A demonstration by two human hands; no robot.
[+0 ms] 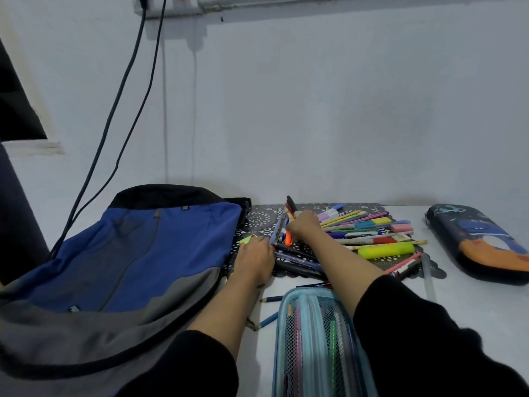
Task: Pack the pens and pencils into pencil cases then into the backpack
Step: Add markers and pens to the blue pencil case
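The pens (369,233) lie heaped on the black mat (257,217). My right hand (305,224) curls round a bunch there. My left hand (254,259) rests on the mat's left side; I can't tell if it holds any. I should keep them pointing one way, then slide them into the mesh case (315,339) in front of the mat.

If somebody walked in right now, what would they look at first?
Probably the bright pile of pens and pencils on the dark mat at the back of the table, where the left hand and right hand reach in. Next comes the big blue backpack on the left, and then the see-through blue pencil case right in front.
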